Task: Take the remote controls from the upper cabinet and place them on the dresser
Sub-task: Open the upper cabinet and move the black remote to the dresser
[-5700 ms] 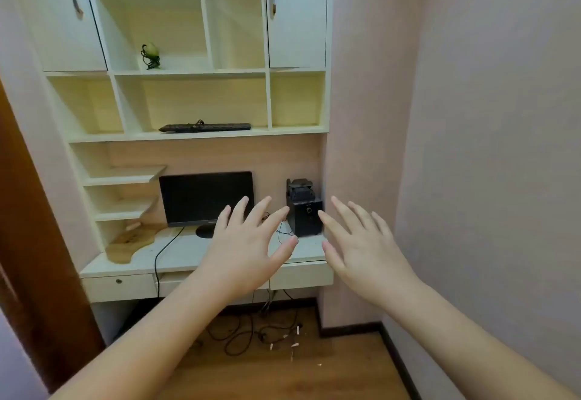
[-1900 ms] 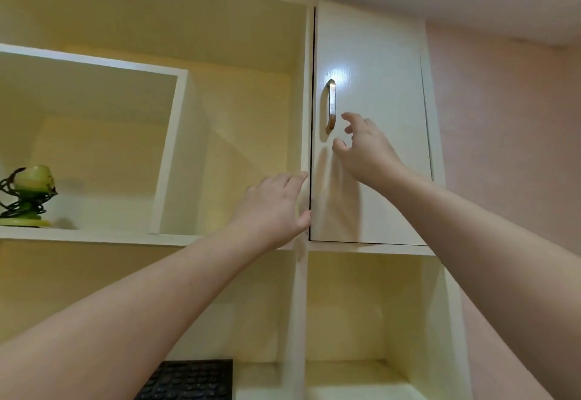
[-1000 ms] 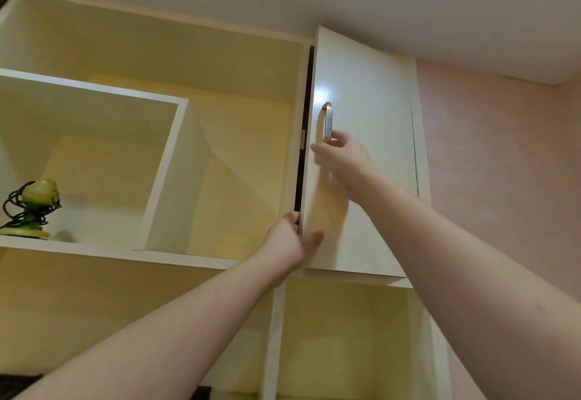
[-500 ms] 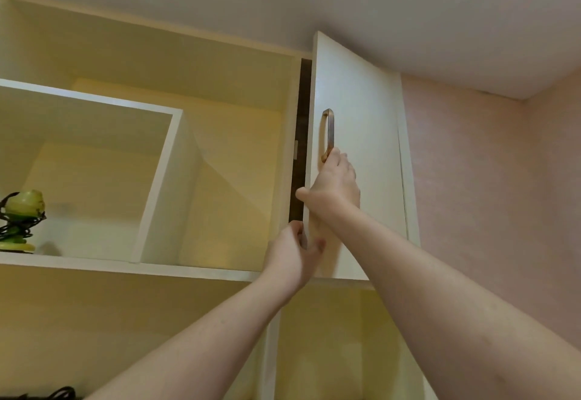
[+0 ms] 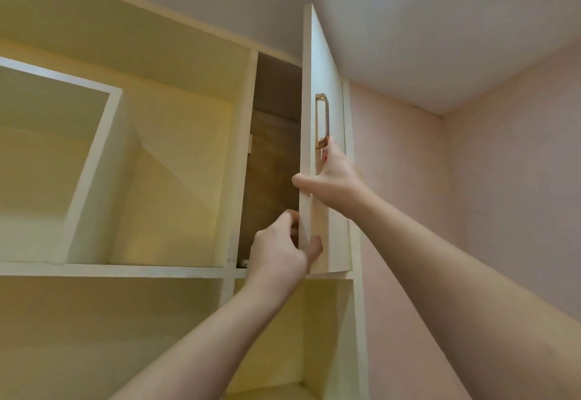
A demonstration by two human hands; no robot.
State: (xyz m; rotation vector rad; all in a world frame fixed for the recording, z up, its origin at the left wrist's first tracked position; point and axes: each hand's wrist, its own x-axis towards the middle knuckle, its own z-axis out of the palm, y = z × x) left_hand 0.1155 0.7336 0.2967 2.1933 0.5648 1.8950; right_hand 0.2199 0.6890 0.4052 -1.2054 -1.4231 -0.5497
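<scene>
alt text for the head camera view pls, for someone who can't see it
Seen from below, a person's two hands pull open the upper cabinet door: the right hand holds its front near the metal handle, the left hand grips its lower edge. The dim cabinet interior shows no remote controls from here; open shelves lie to the left.

A cream wall shelf unit [image 5: 176, 270] is hanging up near the ceiling, its open cubbies showing nothing lying on their boards. The upper cabinet [image 5: 270, 160] at its right end is standing ajar, its dim interior revealing no contents.
</scene>
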